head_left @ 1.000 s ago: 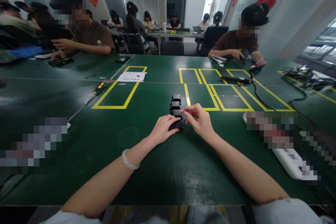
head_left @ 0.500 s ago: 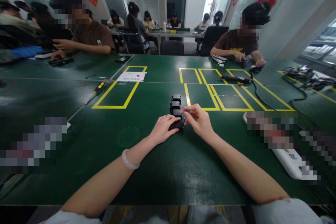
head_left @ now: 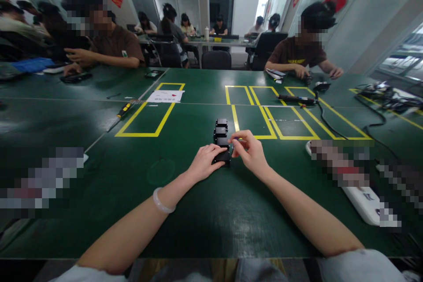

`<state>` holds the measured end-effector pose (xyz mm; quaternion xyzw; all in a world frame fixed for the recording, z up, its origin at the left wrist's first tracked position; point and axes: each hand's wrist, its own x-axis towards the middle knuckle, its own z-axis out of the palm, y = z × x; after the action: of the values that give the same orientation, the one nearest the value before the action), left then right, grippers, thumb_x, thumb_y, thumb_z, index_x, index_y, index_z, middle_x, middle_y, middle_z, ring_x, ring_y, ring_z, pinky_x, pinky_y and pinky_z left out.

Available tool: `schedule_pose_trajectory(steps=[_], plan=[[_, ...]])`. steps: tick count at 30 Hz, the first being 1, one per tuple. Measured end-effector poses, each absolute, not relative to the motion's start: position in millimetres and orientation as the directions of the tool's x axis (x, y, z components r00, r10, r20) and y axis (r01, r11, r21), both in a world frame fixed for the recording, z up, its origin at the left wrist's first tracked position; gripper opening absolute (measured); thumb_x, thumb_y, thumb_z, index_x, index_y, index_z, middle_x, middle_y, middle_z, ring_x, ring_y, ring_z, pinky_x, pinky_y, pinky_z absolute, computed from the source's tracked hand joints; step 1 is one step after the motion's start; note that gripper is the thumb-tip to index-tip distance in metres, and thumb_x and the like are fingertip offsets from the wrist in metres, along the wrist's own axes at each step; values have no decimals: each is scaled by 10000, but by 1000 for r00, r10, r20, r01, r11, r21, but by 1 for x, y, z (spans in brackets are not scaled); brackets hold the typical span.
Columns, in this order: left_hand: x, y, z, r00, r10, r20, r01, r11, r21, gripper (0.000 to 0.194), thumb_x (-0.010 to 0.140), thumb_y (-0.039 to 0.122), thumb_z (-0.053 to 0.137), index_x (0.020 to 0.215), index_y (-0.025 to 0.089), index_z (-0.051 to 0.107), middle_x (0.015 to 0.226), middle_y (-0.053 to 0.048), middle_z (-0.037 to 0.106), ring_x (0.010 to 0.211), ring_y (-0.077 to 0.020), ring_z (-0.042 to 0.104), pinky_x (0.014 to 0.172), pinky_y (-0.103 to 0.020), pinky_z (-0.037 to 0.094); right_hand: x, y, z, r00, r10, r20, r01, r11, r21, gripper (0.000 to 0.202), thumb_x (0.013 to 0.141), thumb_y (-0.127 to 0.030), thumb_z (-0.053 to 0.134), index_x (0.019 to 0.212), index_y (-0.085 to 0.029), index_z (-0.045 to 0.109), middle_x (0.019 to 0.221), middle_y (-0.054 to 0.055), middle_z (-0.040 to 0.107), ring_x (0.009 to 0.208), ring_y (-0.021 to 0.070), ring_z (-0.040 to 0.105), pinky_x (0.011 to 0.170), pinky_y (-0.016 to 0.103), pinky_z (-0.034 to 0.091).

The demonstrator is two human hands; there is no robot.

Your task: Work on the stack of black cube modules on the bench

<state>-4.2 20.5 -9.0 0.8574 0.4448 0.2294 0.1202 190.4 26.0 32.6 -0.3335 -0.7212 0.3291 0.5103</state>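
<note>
Several small black box-shaped parts (head_left: 220,131) stand in a row on the green table (head_left: 198,224), leading away from me. My left hand (head_left: 203,163) grips the nearest black box (head_left: 223,157), its thumb at the near side and its fingers over the far part. At the right of the row, my right hand (head_left: 250,153) is closed in a pinch beside that box and the one behind it. A bit of something small and dark shows between its fingertips, too small to name.
Yellow tape outlines (head_left: 139,135) mark the table. A screwdriver (head_left: 124,110) lies left, a black pen-shaped tool (head_left: 297,99) with a cable right. White devices with blurred-out faces flank me, one at right (head_left: 361,198). Co-workers sit across; one brown sleeve (head_left: 120,44) is left.
Both my hands and the black boxes stay almost exactly in place. Across the table at right, a co-worker's hand has lifted and moved outward from a small black object.
</note>
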Motion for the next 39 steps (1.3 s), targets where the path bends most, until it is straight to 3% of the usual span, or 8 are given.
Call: schedule_pose_trajectory(steps=[8, 16, 23, 39], plan=[[-4, 20, -9, 502, 817, 284, 705, -577, 412, 430, 868, 320, 591, 1284, 276, 492, 1128, -48, 551, 1053, -232, 505, 905, -375, 374, 191, 25, 32, -238, 833, 499, 168, 541, -824, 168, 854, -352, 573, 950, -220, 536, 741, -26, 614, 494, 84, 594, 482, 227, 490], [-4, 20, -9, 498, 818, 289, 704, -576, 415, 420, 866, 325, 591, 1274, 271, 504, 1125, -50, 551, 1053, -236, 504, 909, -380, 373, 188, 25, 30, -212, 845, 492, 86, 517, -851, 196, 868, -329, 560, 969, -230, 425, 880, 3, 668, 473, 67, 580, 468, 225, 489], [-4, 20, -8, 497, 818, 288, 703, -575, 419, 421, 866, 318, 589, 1275, 270, 502, 1115, -48, 552, 1044, -231, 506, 906, -377, 373, 188, 26, 28, -226, 830, 510, 101, 541, -835, 178, 876, -336, 546, 983, -219, 465, 956, 27, 662, 505, 62, 584, 501, 232, 509], [-5, 20, -8, 499, 815, 295, 698, -580, 421, 428, 864, 319, 594, 1279, 272, 501, 1116, -47, 551, 1048, -231, 504, 919, -378, 372, 189, 27, 27, -226, 824, 520, 127, 554, -823, 197, 862, -330, 569, 1013, -225, 497, 875, -5, 630, 517, 73, 598, 493, 230, 509]])
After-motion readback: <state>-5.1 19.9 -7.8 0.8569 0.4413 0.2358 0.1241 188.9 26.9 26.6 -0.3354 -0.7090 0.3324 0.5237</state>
